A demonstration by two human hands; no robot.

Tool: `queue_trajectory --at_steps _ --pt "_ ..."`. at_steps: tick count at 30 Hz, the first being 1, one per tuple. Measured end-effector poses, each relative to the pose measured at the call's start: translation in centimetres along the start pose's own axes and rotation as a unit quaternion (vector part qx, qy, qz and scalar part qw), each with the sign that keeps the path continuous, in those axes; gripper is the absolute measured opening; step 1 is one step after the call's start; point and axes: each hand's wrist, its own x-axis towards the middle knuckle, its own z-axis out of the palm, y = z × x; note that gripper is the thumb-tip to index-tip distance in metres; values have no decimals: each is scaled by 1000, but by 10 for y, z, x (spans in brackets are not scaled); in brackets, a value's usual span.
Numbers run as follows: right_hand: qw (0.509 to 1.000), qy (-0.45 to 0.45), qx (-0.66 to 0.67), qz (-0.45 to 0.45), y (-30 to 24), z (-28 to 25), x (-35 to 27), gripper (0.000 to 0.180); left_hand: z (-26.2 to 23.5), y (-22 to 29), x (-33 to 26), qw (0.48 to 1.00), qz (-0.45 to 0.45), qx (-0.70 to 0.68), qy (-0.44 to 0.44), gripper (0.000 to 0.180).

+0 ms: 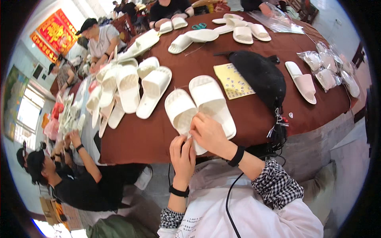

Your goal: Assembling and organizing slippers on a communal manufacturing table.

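Two white open-toed slippers lie side by side at the table's near edge: the left slipper (179, 104) and the right slipper (210, 97). Over their near ends, my left hand (181, 159) and my right hand (211, 133) meet with fingertips pinched together. Whatever is between the fingertips is too small or hidden to name. My right hand partly covers the right slipper's sole, and the heel of the left slipper is hidden behind both hands.
A pile of white slippers (127, 87) lies to the left. Beyond my slippers sit a yellow dotted sheet (233, 81) and a black cap (260, 73) with cords. One slipper (303, 85) and bagged slippers (327, 69) lie right. Teal scissors (199, 26) rest far back. Other people sit around the table.
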Motion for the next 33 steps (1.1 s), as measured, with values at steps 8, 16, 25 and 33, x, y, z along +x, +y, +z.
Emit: queue_trajectory --at_steps 8,16,25,33 --pt "1000 23 -12 -6 2 1 -8 10 -6 7 -2 999 11 31 -44 37" --pt "999 5 17 -40 16 0 -8 11 -11 7 -1 997 19 36 -68 42" --pt "998 -19 40 -55 16 -6 -5 14 -22 14 19 997 29 28 -65 39" --pt "995 -61 32 -72 20 -11 -7 16 -58 9 73 944 90 75 -308 15"
